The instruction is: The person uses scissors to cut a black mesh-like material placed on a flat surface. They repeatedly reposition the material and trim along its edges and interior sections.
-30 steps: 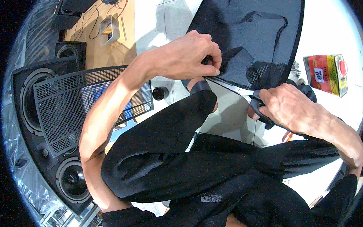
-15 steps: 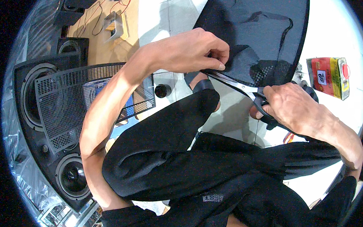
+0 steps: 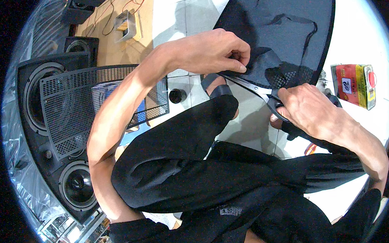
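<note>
A large panel with a black mesh grille [image 3: 305, 77] and thin dark cloth [image 3: 287, 37] over it lies ahead of me. Its near edge faces my feet. My left hand [image 3: 222, 52] is closed at the cloth's near left edge, thumb and fingers pinching it. In my right hand [image 3: 312, 108] are scissors [image 3: 256, 87] with black handles, fingers wrapped round the loops. The silver blades point left along the near edge, tips just below my left fingertips. Whether the blades have cloth between them I cannot make out.
A bare perforated metal grille [image 3: 70, 113] leans over a big black loudspeaker [image 3: 26, 98] on the left. Behind it stand a smaller speaker [image 3: 79, 49] and a clear plastic box [image 3: 125, 27]. A red and yellow can [image 3: 353, 86] stands at right. A dark round cup [image 3: 177, 96] sits near my knee.
The whole view has shifted slightly. Both hands keep their grips on the cloth and the scissors, and the blades look a little more closed together than before.
</note>
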A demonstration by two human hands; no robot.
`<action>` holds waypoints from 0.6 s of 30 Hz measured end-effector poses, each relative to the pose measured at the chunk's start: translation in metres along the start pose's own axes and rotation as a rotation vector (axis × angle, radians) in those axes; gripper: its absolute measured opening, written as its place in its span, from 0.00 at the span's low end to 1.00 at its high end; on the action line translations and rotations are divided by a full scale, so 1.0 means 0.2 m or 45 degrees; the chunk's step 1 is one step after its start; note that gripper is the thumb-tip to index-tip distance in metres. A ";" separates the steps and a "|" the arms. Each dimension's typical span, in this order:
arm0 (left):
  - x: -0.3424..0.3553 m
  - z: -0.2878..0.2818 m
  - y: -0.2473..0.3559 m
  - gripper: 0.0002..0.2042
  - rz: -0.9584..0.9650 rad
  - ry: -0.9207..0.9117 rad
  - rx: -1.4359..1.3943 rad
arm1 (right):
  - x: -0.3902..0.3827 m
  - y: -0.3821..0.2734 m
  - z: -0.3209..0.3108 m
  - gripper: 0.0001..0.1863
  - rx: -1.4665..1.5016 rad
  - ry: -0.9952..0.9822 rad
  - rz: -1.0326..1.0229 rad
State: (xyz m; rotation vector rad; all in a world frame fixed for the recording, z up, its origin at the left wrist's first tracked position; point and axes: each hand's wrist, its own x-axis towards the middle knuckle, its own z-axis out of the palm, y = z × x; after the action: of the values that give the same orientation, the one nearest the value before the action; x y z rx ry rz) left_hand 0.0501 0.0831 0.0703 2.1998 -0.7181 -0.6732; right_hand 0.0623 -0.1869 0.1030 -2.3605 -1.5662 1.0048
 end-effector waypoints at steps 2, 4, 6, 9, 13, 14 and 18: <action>0.00 0.00 0.01 0.12 -0.030 -0.009 -0.004 | 0.00 0.00 0.00 0.17 0.001 0.003 -0.001; 0.00 0.01 0.00 0.12 -0.037 -0.003 -0.030 | 0.00 0.00 0.01 0.17 0.000 -0.010 0.022; 0.01 0.01 -0.02 0.11 0.003 0.007 -0.037 | 0.00 0.00 0.02 0.16 0.009 -0.025 0.030; 0.00 0.00 0.00 0.11 -0.009 0.013 -0.011 | 0.00 0.00 0.02 0.17 0.046 -0.043 0.024; 0.00 0.02 -0.02 0.11 0.066 0.084 0.134 | -0.02 -0.01 0.00 0.17 0.085 -0.029 0.006; 0.00 0.02 -0.02 0.11 0.085 0.089 0.162 | -0.02 -0.01 -0.01 0.17 0.086 -0.023 0.000; 0.01 0.02 -0.03 0.10 0.086 0.081 0.191 | 0.01 -0.02 -0.03 0.16 0.119 -0.034 -0.032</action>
State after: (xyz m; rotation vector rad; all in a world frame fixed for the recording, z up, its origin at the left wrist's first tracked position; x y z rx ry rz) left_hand 0.0498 0.0831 0.0630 2.3105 -0.8301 -0.5277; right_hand 0.0632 -0.1822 0.1081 -2.2690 -1.5196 1.0839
